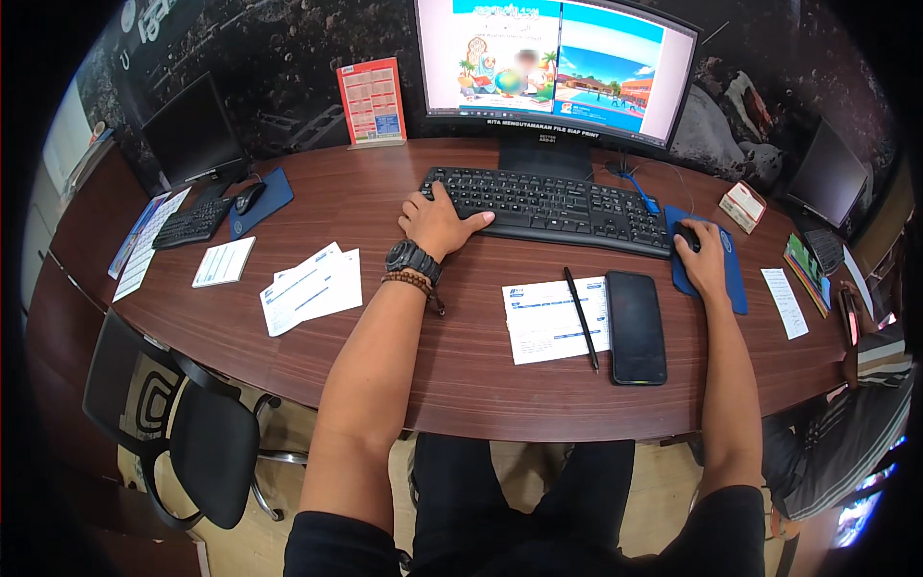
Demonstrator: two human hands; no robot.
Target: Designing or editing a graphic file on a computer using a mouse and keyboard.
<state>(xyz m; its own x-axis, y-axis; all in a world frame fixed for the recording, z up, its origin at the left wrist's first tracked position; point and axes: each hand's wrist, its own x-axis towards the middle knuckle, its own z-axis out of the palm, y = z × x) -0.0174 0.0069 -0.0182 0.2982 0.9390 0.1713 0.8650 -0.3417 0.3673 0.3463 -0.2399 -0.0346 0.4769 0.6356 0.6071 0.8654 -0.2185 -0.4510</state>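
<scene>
My left hand (440, 223) rests at the left end of a black keyboard (553, 204), fingers apart and thumb stretched along its front edge. A dark watch (413, 259) and brown beads circle that wrist. Over a blue mouse pad (728, 274), my right hand (705, 258) is wrapped round a black computer mouse (688, 237). Behind the keyboard stands a wide monitor (567, 62) showing colourful illustrated pages. Between my forearms lie a printed paper form (538, 332), a black pen (581, 317) across it, and a dark-screened phone (637, 332) at its right edge.
Loose paper slips (312, 288) and a paper stack (223, 262) lie to the left, near a second keyboard (192, 223). A red desk calendar (372, 101) stands behind. At right are a small box (742, 207) and another person's striped sleeve (883, 356). An office chair (212, 452) stands left.
</scene>
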